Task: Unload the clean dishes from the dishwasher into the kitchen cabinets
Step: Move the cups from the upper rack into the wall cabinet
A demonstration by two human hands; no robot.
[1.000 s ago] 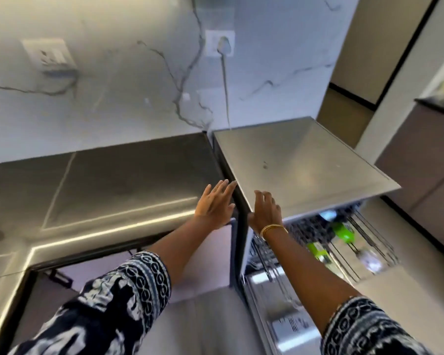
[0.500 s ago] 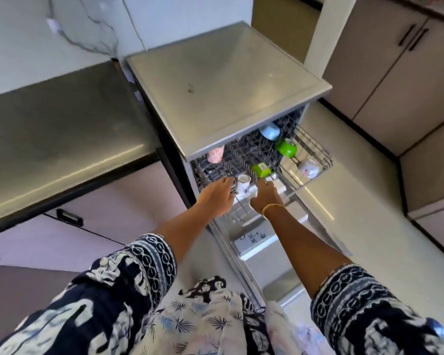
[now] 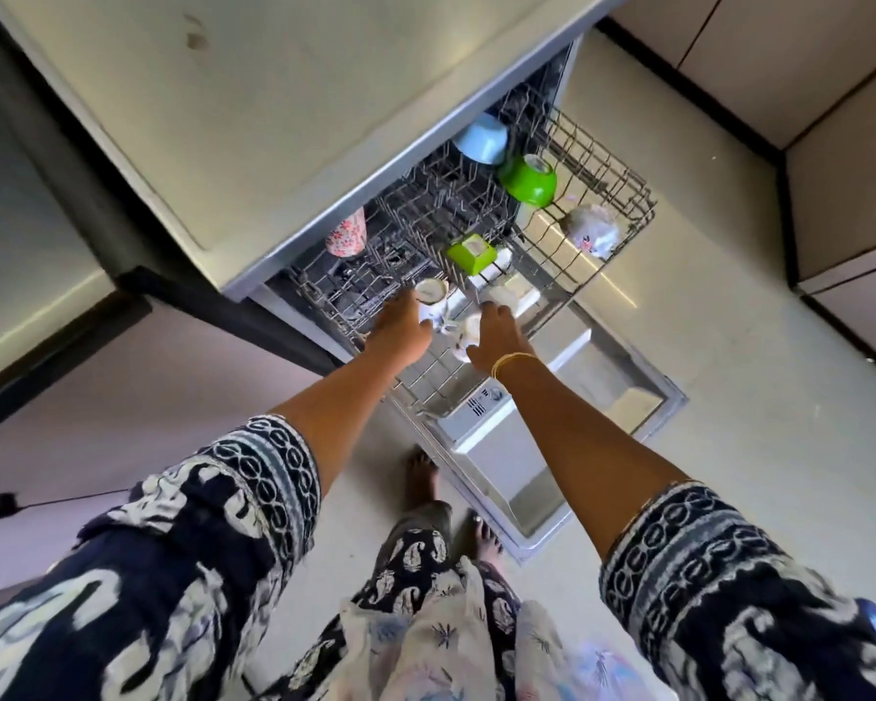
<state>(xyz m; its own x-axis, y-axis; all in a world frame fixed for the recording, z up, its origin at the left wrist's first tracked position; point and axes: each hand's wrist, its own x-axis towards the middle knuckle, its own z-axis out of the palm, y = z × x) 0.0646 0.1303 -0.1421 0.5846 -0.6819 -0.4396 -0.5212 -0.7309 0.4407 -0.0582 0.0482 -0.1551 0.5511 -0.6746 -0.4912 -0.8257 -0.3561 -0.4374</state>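
The dishwasher's upper rack is pulled out over the open door. At the rack's near edge, my left hand curls round the left side of an upturned white cup. My right hand wraps a second white cup, mostly hidden under its fingers and thumb. Further back in the rack sit a green square cup, a green bowl, a blue bowl, a pink floral cup and a floral glass piece.
The dishwasher's steel top overhangs the rack's back. A dark counter with a cabinet front below lies to the left. Beige cabinets line the right side. My bare feet stand by the door's near corner.
My view has tilted down from the wall and counter to the rack. Both hands came off the dishwasher's top edge, dropped to the rack's near edge and closed round the two white cups.
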